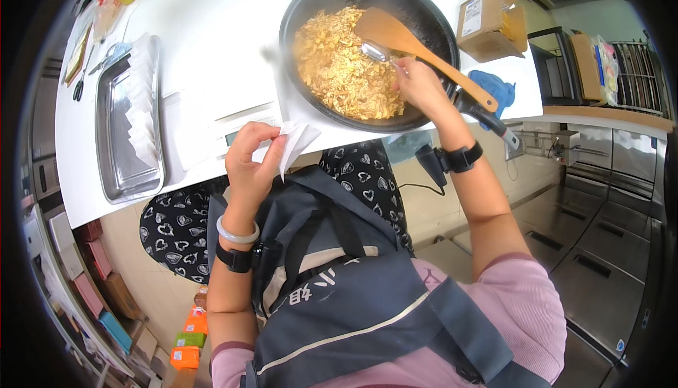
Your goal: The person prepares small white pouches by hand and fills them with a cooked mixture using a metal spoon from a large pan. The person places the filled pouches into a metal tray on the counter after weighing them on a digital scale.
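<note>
Left hand pinches a white pouch near the front of the table; likely light, limp, tearable: best held at the rim. Right hand grips a metal spoon, probably stiff, by its handle, over flakes in the pan.

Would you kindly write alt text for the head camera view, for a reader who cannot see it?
A person's right hand holds a metal scoop over golden shredded food in a black pan, while the left hand pinches a white bag. A wooden spatula lies across the pan's rim. On the white table, a metal tray holds more white bags.
</note>
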